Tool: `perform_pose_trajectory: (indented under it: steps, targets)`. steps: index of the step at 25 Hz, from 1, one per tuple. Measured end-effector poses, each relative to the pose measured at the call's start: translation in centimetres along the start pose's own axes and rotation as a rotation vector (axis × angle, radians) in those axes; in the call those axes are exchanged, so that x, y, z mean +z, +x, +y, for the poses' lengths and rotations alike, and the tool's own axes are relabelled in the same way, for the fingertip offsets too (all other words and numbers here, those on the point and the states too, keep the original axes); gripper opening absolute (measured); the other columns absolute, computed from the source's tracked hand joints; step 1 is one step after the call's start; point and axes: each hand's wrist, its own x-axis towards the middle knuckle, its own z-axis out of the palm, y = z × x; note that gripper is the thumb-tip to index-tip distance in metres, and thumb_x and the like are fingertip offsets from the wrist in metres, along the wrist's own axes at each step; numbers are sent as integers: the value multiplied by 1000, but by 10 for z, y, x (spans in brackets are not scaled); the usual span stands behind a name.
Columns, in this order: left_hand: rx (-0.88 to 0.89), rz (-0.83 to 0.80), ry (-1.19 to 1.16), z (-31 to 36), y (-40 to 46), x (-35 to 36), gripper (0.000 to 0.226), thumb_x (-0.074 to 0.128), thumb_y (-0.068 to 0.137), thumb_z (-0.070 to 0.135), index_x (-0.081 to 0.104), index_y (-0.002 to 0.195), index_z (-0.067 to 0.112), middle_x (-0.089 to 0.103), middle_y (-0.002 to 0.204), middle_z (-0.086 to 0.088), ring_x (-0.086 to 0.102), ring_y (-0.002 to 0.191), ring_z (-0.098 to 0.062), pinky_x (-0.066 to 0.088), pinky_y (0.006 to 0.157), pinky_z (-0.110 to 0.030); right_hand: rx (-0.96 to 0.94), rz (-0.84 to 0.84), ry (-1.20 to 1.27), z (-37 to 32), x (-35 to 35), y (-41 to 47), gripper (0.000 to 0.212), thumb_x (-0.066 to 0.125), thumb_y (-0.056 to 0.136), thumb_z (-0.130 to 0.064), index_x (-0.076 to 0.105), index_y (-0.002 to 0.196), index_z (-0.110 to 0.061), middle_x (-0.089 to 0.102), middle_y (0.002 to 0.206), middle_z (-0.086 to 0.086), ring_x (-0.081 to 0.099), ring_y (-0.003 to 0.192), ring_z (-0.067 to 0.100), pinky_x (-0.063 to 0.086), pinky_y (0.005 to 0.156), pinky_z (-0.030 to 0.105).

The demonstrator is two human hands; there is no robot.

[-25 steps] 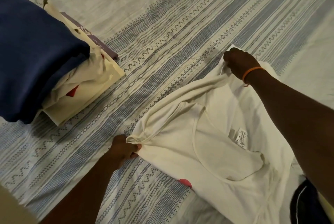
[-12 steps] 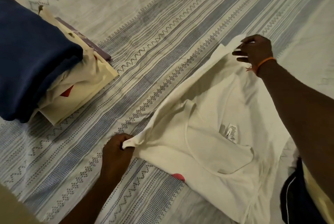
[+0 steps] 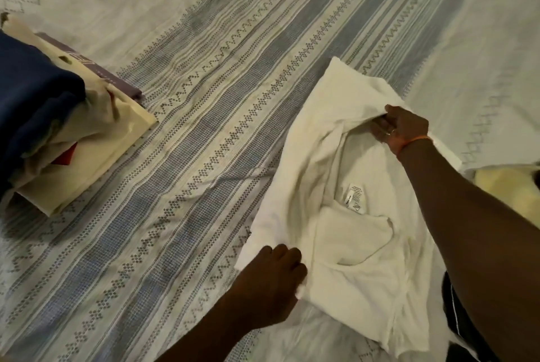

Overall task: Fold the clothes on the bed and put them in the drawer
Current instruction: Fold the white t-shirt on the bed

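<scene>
White t-shirt [image 3: 344,209] lying on bed [image 3: 204,157], right of centre, w/ left side folded over onto its middle; neck opening and small care label [image 3: 355,197] facing up. Lower hem end running out toward bottom right, partly under right forearm, so full outline not visible.

Left hand [image 3: 271,274] at near-left corner of fold, fingers curled over shirt edge and gripping cloth; fingertips tucked into fabric, hard to see exactly how many. Forearm cut off by bottom edge.

Right hand [image 3: 400,128] at far end of fold, fingers narrow, pinching the flap near shoulder; tips half buried under the raised cloth. Orange band [image 3: 413,141] on wrist, ring on one finger.

Stack of folded clothes [image 3: 58,134] at left, well apart from t-shirt: navy piece on top, cream pieces under, bit of red showing in between, purple item at far side. Stack cut off by left edge; count of pieces unclear.

Pale yellow cloth [image 3: 508,186] at right edge, mostly out of view. Dark garment w/ thin white line [image 3: 455,312] at bottom right, behind right arm, mostly hidden; can't tell what it is.

Striped blue-white bedspread w/ zigzag pattern covering whole bed.
</scene>
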Motion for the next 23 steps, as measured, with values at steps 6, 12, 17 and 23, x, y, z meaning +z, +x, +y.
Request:
perform_pose_trajectory:
  steps: [6, 12, 17, 23]
  targets:
    - [-87, -39, -63, -6, -7, 19, 25, 48, 83, 34, 55, 106, 24, 56, 94, 10, 52, 78, -12, 48, 64, -30, -99, 92, -288, -10, 2, 24, 16, 69, 87, -14, 58, 75, -12, 56, 65, 4, 53, 55, 19, 52, 51, 30]
    - [-105, -80, -85, -17, -5, 18, 19, 49, 88, 38, 54, 102, 26, 56, 93, 12, 51, 79, -9, 46, 66, -26, -161, 46, -634, 5, 20, 34, 40, 79, 81, -11, 43, 65, -12, 49, 50, 9, 45, 27, 13, 38, 28, 21]
    - [-67, -102, -34, -19, 5, 23, 20, 47, 87, 38, 55, 100, 24, 57, 87, 9, 52, 75, -12, 48, 63, -30, -222, 116, -358, -36, 11, 53, 25, 62, 94, -13, 47, 76, -21, 54, 62, -4, 49, 51, 10, 47, 55, 29]
    - [13, -190, 75, -18, 4, 28, 23, 48, 82, 37, 57, 97, 23, 59, 92, 4, 56, 80, -17, 50, 67, -34, -499, 472, -705, 16, -5, 22, 7, 55, 94, -14, 52, 88, -15, 60, 99, 6, 58, 105, 27, 37, 86, 22]
